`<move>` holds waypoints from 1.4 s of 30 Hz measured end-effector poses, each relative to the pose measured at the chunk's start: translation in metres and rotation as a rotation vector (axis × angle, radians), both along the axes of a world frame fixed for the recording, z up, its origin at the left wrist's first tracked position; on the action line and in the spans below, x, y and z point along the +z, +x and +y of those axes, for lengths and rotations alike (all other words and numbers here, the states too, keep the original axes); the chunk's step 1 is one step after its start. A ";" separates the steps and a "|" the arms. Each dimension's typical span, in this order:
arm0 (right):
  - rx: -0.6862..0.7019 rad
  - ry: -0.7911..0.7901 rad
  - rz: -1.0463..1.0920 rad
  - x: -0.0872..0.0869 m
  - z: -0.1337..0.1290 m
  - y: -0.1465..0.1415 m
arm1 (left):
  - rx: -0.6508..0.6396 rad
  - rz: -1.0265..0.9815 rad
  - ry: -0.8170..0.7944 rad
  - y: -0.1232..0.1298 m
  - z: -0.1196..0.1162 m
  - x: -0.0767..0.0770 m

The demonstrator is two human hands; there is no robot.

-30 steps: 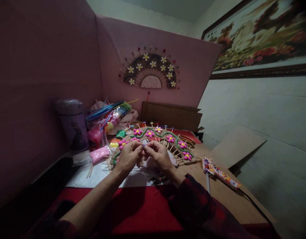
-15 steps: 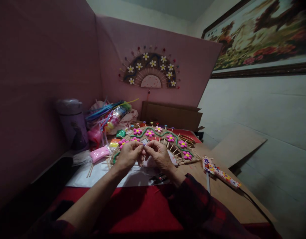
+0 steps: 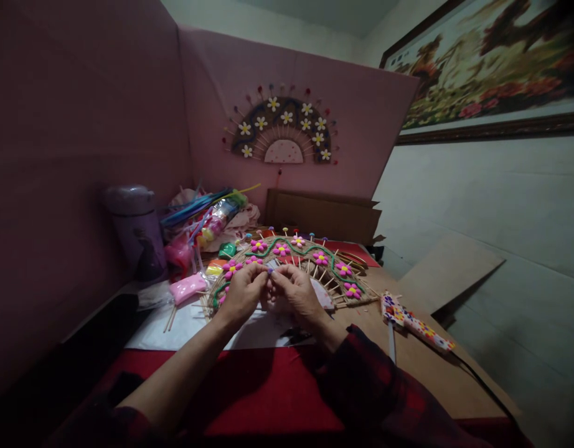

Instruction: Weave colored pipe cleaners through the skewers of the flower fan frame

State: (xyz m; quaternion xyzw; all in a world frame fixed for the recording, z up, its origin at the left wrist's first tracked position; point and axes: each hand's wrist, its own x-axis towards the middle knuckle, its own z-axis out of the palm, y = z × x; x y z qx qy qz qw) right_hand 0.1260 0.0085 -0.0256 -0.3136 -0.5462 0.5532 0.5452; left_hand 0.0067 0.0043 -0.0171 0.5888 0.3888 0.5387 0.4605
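Observation:
My left hand (image 3: 244,291) and my right hand (image 3: 299,294) meet over the near side of a fan-shaped craft piece. Their fingertips pinch a tiny blue-purple lump (image 3: 270,271), perhaps clay; the fingers hide most of it. Behind them lies the fan (image 3: 310,250), wound with twine, bearing pink flowers with yellow centres, a wavy green line and sticks. Several of the sticks along its top edge end in small coloured tips. Dark-handled pliers or scissors (image 3: 296,336) rest below my right hand, partly hidden.
A flower-patterned glue gun (image 3: 415,323) with a cord lies at right. Left are a pink clay packet (image 3: 188,287), a purple bottle (image 3: 136,236) and a heap of pipe cleaners (image 3: 198,208). A similar fan (image 3: 287,118) hangs on the pink panel; cardboard (image 3: 322,214) leans below.
Both hands stay together at nearly the same spot, with the fingers shifting only slightly around the small lump. The view has tilted a little.

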 end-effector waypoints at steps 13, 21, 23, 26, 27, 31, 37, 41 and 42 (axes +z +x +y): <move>-0.200 0.315 -0.210 0.002 0.002 0.007 | -0.052 -0.068 -0.090 -0.003 -0.007 0.015; -0.106 0.205 -0.064 -0.002 0.002 0.001 | 0.042 -0.017 -0.008 -0.004 -0.003 0.010; -0.106 0.173 -0.036 -0.001 0.002 0.001 | 0.044 -0.044 -0.018 -0.004 -0.003 0.011; -0.108 0.155 -0.012 0.001 0.002 0.001 | 0.001 -0.119 -0.071 -0.004 -0.006 0.014; -0.108 0.152 -0.006 0.001 0.001 0.002 | -0.012 -0.144 -0.087 -0.003 -0.007 0.015; -0.119 0.158 -0.023 0.002 0.002 0.002 | -0.017 -0.199 -0.131 -0.005 -0.008 0.016; -0.114 0.242 -0.097 0.001 0.001 0.005 | 0.068 -0.079 -0.036 -0.004 -0.003 0.013; -0.142 0.290 -0.164 -0.001 0.002 0.008 | 0.079 -0.034 -0.010 -0.004 -0.003 0.013; -0.147 0.289 -0.158 -0.002 0.003 0.008 | 0.064 -0.029 -0.017 -0.005 -0.003 0.013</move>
